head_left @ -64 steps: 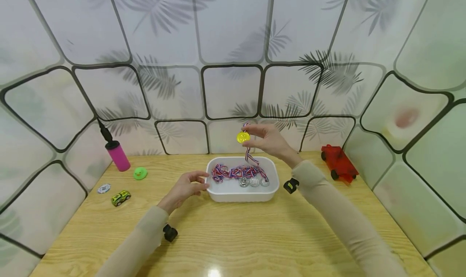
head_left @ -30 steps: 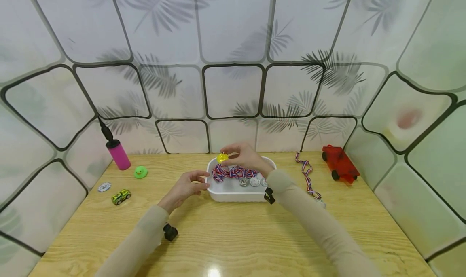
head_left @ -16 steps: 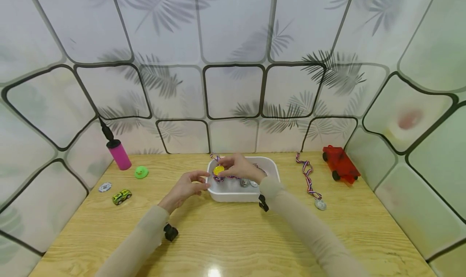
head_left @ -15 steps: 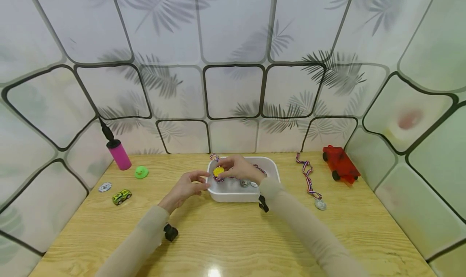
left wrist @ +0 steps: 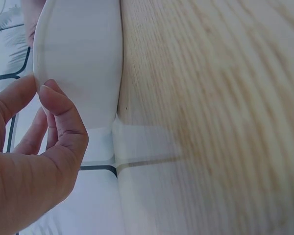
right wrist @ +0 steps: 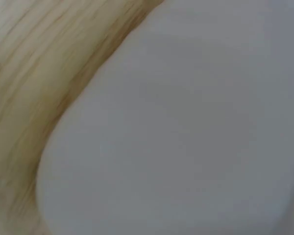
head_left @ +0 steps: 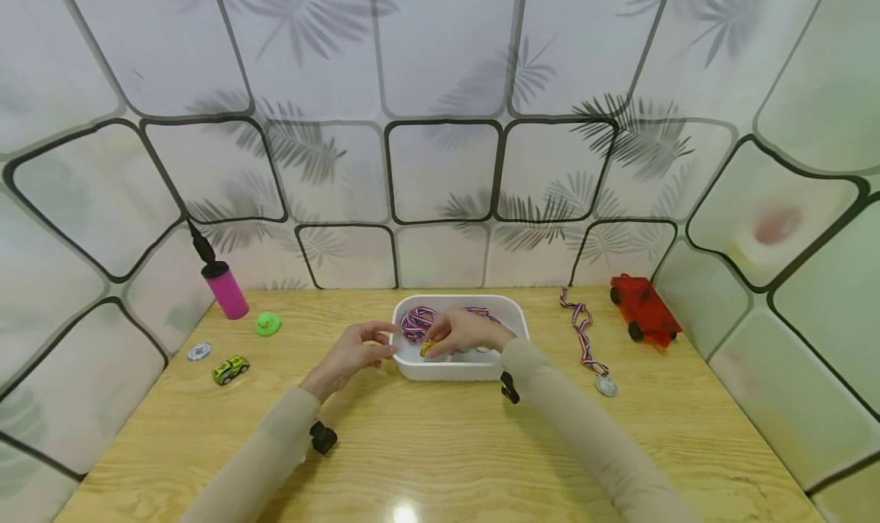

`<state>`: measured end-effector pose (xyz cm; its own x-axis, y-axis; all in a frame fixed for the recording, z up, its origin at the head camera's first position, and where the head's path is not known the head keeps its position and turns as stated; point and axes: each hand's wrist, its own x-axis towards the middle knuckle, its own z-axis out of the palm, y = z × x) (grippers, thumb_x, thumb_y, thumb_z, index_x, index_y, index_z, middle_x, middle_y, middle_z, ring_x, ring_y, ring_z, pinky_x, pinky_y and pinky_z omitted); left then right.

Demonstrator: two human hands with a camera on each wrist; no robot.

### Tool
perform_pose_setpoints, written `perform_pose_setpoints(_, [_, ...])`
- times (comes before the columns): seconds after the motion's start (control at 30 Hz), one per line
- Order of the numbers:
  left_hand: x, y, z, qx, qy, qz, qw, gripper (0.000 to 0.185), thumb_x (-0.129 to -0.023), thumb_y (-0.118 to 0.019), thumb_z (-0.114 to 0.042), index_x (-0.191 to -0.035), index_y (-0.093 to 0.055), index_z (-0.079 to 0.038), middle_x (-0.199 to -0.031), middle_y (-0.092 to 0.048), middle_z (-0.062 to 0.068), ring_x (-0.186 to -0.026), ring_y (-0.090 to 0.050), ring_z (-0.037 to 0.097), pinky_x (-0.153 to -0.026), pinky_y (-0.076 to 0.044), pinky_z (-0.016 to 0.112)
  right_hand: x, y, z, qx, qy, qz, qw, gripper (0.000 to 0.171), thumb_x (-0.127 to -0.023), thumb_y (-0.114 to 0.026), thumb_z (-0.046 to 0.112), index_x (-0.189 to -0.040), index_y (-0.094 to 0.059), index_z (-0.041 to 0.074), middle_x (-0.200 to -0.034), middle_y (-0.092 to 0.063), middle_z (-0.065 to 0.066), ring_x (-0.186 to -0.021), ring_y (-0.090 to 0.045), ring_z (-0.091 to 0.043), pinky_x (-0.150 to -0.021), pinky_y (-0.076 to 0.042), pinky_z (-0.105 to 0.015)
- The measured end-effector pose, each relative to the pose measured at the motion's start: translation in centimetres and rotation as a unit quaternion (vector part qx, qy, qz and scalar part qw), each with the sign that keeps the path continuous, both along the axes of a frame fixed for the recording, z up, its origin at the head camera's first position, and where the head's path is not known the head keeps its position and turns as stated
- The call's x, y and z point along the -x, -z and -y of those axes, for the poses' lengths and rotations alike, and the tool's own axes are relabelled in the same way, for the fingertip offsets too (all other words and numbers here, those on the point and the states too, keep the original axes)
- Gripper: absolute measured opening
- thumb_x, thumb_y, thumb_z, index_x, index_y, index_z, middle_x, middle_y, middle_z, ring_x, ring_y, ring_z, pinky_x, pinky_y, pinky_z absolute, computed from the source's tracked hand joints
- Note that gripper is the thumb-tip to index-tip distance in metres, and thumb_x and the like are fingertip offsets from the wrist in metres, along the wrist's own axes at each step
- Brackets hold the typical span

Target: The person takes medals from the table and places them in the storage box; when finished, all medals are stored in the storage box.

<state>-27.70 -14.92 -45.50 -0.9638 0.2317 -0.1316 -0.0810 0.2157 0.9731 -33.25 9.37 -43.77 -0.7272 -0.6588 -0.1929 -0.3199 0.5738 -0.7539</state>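
Observation:
A white plastic tub (head_left: 447,372) stands mid-table with striped red, white and blue ribbons (head_left: 417,322) inside. My left hand (head_left: 351,357) pinches its left rim; in the left wrist view the thumb and forefinger (left wrist: 59,105) meet at the edge of the tub wall (left wrist: 83,54). Inside the tub, my right hand (head_left: 464,332) pinches a gold medal (head_left: 428,348) low near the front wall. Silver medals (head_left: 483,349) show partly beneath that hand. Only the tub's wall (right wrist: 176,122) and the tabletop fill the right wrist view, blurred.
On the right lie a silver medal (head_left: 606,385) with its ribbon stretched out and a red toy car (head_left: 643,309). At left are a pink pump (head_left: 225,290), a green toy duck (head_left: 267,324), a small green car (head_left: 230,369) and a poker chip (head_left: 199,351). A patterned curtain stands behind.
My right hand has brought the gold medal from above the tub leftward, then down inside toward the front. Its ribbon has settled into the tub. My left hand stays at the rim.

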Motion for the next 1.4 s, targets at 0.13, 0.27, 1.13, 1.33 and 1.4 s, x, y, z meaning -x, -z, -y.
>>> perform_pose_setpoints(0.13, [0.0,0.0,0.1,0.003,-0.003,0.0,1.0,0.043,-0.087,-0.071,-0.005,-0.128,-0.06,0.001,-0.095,-0.06,0.005,-0.08,-0.058,0.017,-0.066,-0.052,0.027,0.2,0.4,-0.3,0.01,-0.006,0.005,1.0,0.033,-0.083,-0.079,0.015,-0.111,-0.071,0.002,-0.094,-0.074,-0.006,-0.066,-0.058,-0.006,-0.059,-0.051,-0.022])
perform_pose_setpoints(0.27, [0.0,0.1,0.2,0.007,-0.001,0.005,1.0,0.044,-0.087,-0.072,-0.006,-0.128,-0.06,0.0,-0.097,-0.061,0.006,-0.08,-0.058,0.016,-0.067,-0.053,0.028,0.4,1.3,0.3,0.032,-0.018,-0.009,0.999,0.041,-0.081,-0.081,0.016,-0.118,-0.068,0.002,-0.09,-0.071,-0.004,-0.068,-0.06,-0.007,-0.061,-0.053,-0.024])
perform_pose_setpoints(1.13, [-0.2,-0.3,0.0,-0.006,0.004,0.012,0.9999,0.044,-0.088,-0.07,-0.004,-0.13,-0.058,0.0,-0.098,-0.059,0.005,-0.082,-0.059,0.018,-0.065,-0.051,0.027,0.0,2.4,3.1,0.055,0.025,-0.071,0.996,0.037,-0.085,-0.07,-0.003,-0.122,-0.065,0.0,-0.098,-0.072,-0.019,-0.075,-0.067,-0.015,-0.064,-0.056,-0.024])
perform_pose_setpoints(1.33, [-0.1,-0.1,0.0,-0.01,0.005,0.009,0.9999,0.045,-0.087,-0.07,-0.003,-0.13,-0.056,0.003,-0.096,-0.059,0.005,-0.081,-0.058,0.017,-0.064,-0.051,0.025,0.0,2.2,2.3,0.06,0.019,-0.063,0.996,0.038,-0.086,-0.068,-0.004,-0.124,-0.064,-0.001,-0.1,-0.073,-0.018,-0.081,-0.07,-0.017,-0.068,-0.056,-0.021])
perform_pose_setpoints(1.4, [-0.1,-0.1,0.0,-0.013,0.006,0.006,0.9999,0.046,-0.087,-0.071,-0.003,-0.13,-0.056,0.004,-0.095,-0.059,0.005,-0.08,-0.059,0.017,-0.064,-0.051,0.025,0.1,2.2,2.0,0.061,0.016,-0.066,0.996,0.036,-0.086,-0.069,-0.004,-0.122,-0.065,-0.001,-0.1,-0.074,-0.017,-0.084,-0.071,-0.017,-0.07,-0.056,-0.021])
